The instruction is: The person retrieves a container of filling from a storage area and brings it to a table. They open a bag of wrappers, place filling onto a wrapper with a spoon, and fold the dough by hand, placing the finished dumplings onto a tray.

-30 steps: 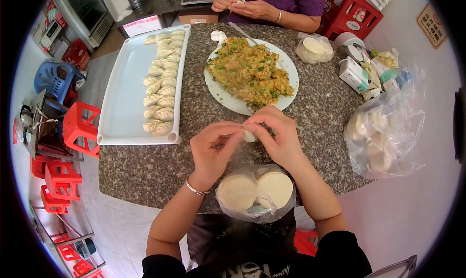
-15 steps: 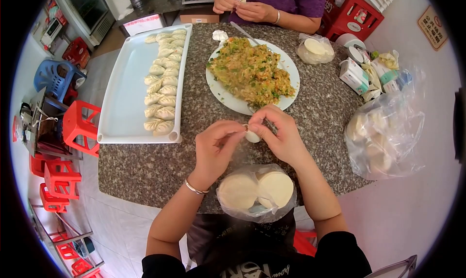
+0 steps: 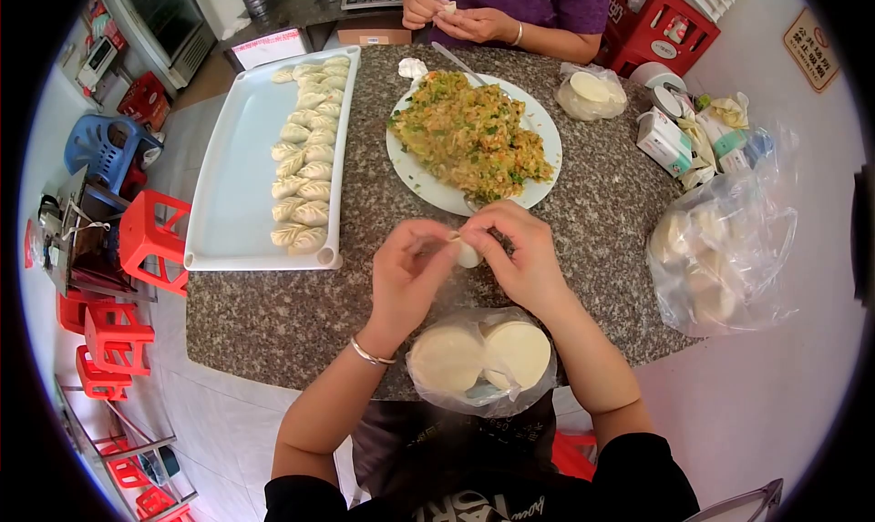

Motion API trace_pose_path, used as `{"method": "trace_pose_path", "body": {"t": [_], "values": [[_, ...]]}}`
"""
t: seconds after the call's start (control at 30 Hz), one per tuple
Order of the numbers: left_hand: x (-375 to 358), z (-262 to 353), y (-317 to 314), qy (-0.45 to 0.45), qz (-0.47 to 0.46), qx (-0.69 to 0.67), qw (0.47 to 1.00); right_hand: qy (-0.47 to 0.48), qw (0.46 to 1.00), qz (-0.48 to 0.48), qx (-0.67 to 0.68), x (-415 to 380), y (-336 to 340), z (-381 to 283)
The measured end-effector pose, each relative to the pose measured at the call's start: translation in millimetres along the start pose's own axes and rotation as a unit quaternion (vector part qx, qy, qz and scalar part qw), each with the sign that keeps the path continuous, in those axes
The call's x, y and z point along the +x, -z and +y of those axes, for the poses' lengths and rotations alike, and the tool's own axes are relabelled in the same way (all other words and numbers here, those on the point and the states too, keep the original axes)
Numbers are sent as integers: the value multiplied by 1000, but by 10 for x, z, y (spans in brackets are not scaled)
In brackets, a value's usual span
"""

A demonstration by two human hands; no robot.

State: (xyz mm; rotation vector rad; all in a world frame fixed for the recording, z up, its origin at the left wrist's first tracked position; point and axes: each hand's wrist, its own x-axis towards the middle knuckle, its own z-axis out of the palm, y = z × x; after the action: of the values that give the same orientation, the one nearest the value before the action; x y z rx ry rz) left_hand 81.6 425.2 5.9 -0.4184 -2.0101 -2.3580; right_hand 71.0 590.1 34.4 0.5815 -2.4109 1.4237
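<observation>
The left hand (image 3: 408, 271) and right hand (image 3: 521, 256) pinch a small white dough piece (image 3: 468, 255) over the speckled grey stone worktop (image 3: 273, 322). Pale pleated dumplings (image 3: 311, 189) line one side of a white rectangular plastic tray (image 3: 232, 185); chopped green-and-orange filling (image 3: 474, 135) heaps a round white plate (image 3: 541, 190); a clear plastic bag (image 3: 492, 405) holds round cream wrappers (image 3: 517, 354).

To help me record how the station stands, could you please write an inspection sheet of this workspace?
Surface: speckled table, mostly bare between the items.
Job's things: dough piece in the fingers; filling heaped on a plate; pleated dumplings along the right side of the tray; bagged wrappers at the near edge.
Clutter: carton and bulging clear bag on the right.
Hands: left hand and right hand pinch the dough piece together.
Cables: nothing seen on the table.
Surroundings: co-worker opposite; red stools on the left.
</observation>
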Motion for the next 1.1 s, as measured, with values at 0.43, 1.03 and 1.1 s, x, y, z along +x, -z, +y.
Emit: {"method": "trace_pose_path", "body": {"t": [0.43, 1.03, 1.1], "values": [[22, -57, 33, 207, -18, -268, 941, -44, 998, -4, 50, -4, -55, 48], [37, 20, 51, 167, -55, -220, 960, -92, 993, -4, 68, -2, -19, -53], [50, 33, 63, 169, -60, -238, 955, -107, 988, 7, 108, -33, -32, 9]]}}
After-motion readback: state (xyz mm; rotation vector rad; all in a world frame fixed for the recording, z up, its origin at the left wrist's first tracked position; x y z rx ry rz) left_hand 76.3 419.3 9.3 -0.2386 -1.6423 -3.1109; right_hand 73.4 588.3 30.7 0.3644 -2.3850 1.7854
